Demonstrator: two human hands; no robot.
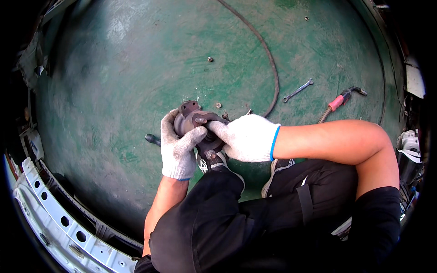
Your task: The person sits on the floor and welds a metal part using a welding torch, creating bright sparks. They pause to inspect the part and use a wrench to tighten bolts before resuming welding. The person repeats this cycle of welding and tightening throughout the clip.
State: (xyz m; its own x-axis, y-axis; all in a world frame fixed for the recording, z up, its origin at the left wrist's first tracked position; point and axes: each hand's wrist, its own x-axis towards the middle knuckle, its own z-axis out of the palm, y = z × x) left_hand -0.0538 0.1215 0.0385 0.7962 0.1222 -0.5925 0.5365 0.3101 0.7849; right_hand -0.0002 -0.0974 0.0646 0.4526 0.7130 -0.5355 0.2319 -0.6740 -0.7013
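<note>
A dark, rusty metal car part, rounded with threaded studs and a flat tab with two holes, is held above my shoe. My left hand, in a whitish knit glove, wraps round its left side with the thumb over the front. From the right, my gloved right hand grips the part near its middle; its fingertips are partly hidden behind the metal. A small nut lies on the floor just beyond the part. To the left of my left hand, a black tool handle sticks out, its other end covered.
On the green floor lie a combination wrench, a red-handled welding torch, a dark cable and small nuts. A pale metal panel with round holes curves along the lower left. My shoes stand beneath.
</note>
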